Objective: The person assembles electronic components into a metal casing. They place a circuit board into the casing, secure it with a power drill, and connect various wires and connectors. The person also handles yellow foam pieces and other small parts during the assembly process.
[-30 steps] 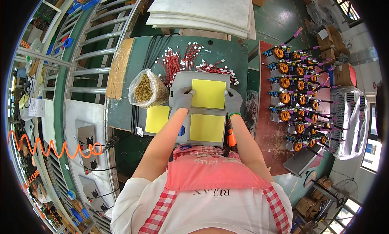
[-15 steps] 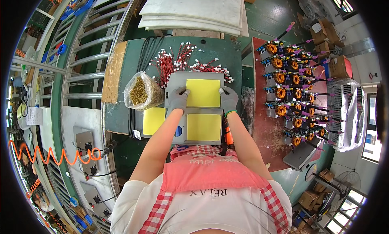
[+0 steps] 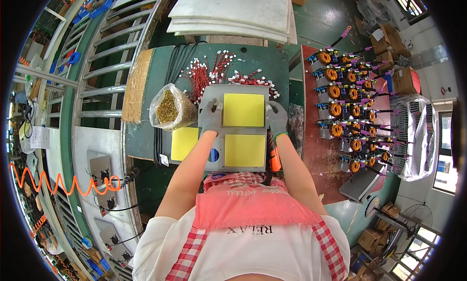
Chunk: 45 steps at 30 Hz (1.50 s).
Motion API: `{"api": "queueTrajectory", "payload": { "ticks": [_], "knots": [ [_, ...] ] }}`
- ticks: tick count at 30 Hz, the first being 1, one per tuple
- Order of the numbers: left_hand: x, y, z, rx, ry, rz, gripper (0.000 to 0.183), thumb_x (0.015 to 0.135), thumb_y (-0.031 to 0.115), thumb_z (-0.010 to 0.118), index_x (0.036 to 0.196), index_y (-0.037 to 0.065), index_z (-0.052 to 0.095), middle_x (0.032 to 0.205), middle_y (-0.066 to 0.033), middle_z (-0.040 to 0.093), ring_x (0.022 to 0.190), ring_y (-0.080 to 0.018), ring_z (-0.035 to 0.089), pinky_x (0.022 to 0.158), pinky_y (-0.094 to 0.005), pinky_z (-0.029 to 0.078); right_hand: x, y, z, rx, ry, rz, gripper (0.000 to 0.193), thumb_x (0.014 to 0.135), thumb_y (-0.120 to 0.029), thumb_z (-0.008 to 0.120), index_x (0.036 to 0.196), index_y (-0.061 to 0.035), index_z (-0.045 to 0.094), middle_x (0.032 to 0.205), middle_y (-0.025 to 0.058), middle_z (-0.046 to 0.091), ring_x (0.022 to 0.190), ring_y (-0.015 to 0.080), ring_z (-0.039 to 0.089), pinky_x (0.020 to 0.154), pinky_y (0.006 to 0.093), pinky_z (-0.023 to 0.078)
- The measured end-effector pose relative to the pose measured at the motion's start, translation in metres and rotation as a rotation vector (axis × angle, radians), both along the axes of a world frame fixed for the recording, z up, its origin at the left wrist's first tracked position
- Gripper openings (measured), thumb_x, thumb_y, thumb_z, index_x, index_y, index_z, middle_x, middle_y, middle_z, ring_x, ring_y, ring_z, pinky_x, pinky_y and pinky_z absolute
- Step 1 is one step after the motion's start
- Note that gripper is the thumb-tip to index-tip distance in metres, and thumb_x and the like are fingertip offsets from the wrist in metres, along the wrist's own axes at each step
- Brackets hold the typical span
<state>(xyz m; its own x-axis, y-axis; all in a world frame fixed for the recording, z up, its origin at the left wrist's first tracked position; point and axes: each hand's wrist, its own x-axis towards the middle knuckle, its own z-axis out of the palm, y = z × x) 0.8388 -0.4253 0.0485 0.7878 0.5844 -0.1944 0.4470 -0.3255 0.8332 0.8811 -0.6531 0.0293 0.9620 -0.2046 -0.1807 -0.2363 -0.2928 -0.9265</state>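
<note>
A grey metal panel (image 3: 243, 90) lies on the table with a yellow sheet (image 3: 244, 110) on it. My grey-gloved left hand (image 3: 210, 117) rests over the panel's left side; its thumb and forefinger are apart beside the sheet, holding nothing I can see. At the right edge, my gloved right hand (image 3: 278, 118) holds the panel, thumb at the rim and the other fingers outside it. Nearer to me lies a second grey panel (image 3: 220, 144) with another yellow sheet (image 3: 244, 150) and a round opening. A third yellow sheet (image 3: 185, 143) is partly hidden left of it.
Left of the panels stands a clear bag (image 3: 170, 109) of small brass-coloured parts. Red-and-black wires (image 3: 198, 81) with white connectors lie behind. An orange-handled tool (image 3: 275, 158) is near my right forearm. Coil-bearing circuit assemblies (image 3: 335, 109) fill a red board at right; a roller conveyor (image 3: 103, 91) runs left.
Both thumbs have drawn outward from the yellow sheet's edges, and the left thumb and forefinger have parted. The panels and sheets keep their places; the whole view has shifted slightly.
</note>
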Motion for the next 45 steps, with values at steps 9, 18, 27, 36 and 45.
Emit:
{"api": "queueTrajectory", "payload": {
  "ticks": [9, 18, 27, 36, 45],
  "knots": [
    [-0.12, 0.002, 0.025, -0.032, 0.183, -0.351, 0.027, 0.08, 0.02, 0.065, 0.1, 0.002, 0.068, 0.09, -0.0155, 0.069, 0.083, -0.0225, 0.068, 0.075, -0.0308, 0.051, -0.124, -0.049, 0.01, -0.132, 0.187, 0.287, 0.02, 0.082, -0.008, 0.064, 0.1, -0.0007, 0.065, 0.08, 0.0052, 0.067, 0.069, 0.01, 0.061, 0.066, 0.0247, 0.05],
    [-0.137, -0.008, -0.016, -0.308, 0.2, -0.189, 0.026, 0.079, 0.019, 0.067, 0.099, 0.002, 0.069, 0.09, -0.0134, 0.07, 0.082, -0.0217, 0.067, 0.076, -0.0307, 0.051, -0.136, -0.036, 0.019, 0.394, 0.352, 0.116, 0.018, 0.087, -0.012, 0.063, 0.1, -0.0003, 0.066, 0.073, -0.0014, 0.059, 0.057, 0.0031, 0.049, 0.051, 0.0185, 0.041],
    [-0.144, -0.002, 0.001, -0.164, 0.244, -0.204, 0.026, 0.079, 0.021, 0.067, 0.098, 0.005, 0.07, 0.089, -0.0116, 0.07, 0.079, -0.0203, 0.066, 0.075, -0.0301, 0.051, -0.147, -0.026, -0.006, 0.0, 0.321, 0.08, 0.02, 0.081, -0.014, 0.07, 0.095, 0.0006, 0.069, 0.075, 0.0039, 0.065, 0.065, 0.0094, 0.057, 0.062, 0.024, 0.047],
    [-0.145, -0.008, 0.007, -0.078, 0.216, -0.174, 0.028, 0.079, 0.025, 0.067, 0.099, 0.006, 0.071, 0.09, -0.0124, 0.07, 0.081, -0.0207, 0.067, 0.078, -0.029, 0.051, -0.152, -0.01, 0.01, -0.137, 0.19, 0.008, 0.023, 0.078, -0.014, 0.072, 0.096, 0.0002, 0.069, 0.088, 0.0054, 0.069, 0.08, 0.0117, 0.062, 0.076, 0.0251, 0.048],
    [-0.147, -0.008, 0.002, -0.058, 0.182, -0.175, 0.028, 0.079, 0.025, 0.067, 0.099, 0.005, 0.07, 0.089, -0.0123, 0.07, 0.081, -0.0202, 0.067, 0.078, -0.0293, 0.05, -0.154, -0.01, -0.004, -0.081, 0.138, -0.048, 0.019, 0.077, -0.014, 0.071, 0.093, -0.0031, 0.071, 0.083, 0.0048, 0.07, 0.074, 0.0116, 0.063, 0.072, 0.0249, 0.049]
  ]
}}
